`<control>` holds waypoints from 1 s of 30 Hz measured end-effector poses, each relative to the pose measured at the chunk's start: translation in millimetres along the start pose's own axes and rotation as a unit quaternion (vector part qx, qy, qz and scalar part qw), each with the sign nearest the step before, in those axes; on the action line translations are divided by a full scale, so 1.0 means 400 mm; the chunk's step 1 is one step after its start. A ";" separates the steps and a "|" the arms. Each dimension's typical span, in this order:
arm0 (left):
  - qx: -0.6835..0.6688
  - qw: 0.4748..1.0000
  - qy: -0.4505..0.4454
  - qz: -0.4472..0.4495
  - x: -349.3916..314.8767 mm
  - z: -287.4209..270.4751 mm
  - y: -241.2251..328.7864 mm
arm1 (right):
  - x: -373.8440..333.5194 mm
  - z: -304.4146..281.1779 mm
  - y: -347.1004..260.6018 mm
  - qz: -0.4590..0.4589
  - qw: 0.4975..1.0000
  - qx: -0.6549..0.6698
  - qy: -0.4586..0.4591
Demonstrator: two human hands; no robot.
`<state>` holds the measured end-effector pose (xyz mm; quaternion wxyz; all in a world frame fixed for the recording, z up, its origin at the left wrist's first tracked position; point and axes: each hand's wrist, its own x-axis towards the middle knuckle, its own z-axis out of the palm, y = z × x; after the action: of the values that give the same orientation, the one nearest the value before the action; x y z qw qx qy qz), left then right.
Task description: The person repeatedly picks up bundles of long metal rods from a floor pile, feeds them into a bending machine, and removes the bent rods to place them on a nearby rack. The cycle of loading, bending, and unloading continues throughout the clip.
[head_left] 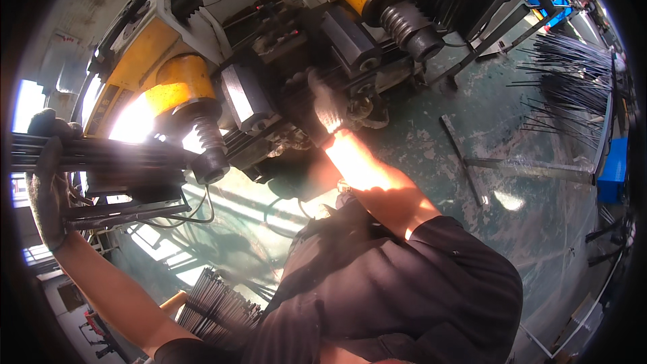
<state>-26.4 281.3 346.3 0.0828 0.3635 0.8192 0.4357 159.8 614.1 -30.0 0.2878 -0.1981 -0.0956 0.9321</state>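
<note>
My left hand, in a dirty work glove, is at the far left, wrapped round the end of a bundle of dark metal rods. The rods lie along a rack beside the machine. My right hand, in a pale glove, reaches into the middle of the yellow and white machine, between two dark blocks. Motion blur and shadow hide its fingers, so whether it holds anything does not show. Bright sunlight falls across my right forearm.
Threaded spindles jut from the machine's yellow housings. A bundle of rods stands low at the left, near my body. More thin rods lie on a rack at the right, above a blue box. A metal bar stand crosses the green floor.
</note>
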 end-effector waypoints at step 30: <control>-0.360 0.894 0.261 -0.054 -0.602 0.794 -0.144 | -0.871 -0.634 -0.753 -0.316 0.877 -0.303 0.197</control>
<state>261.0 307.8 65.5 0.0145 0.1374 0.6167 0.7750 681.1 675.9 -61.6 0.5061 -0.4141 -0.3722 0.6587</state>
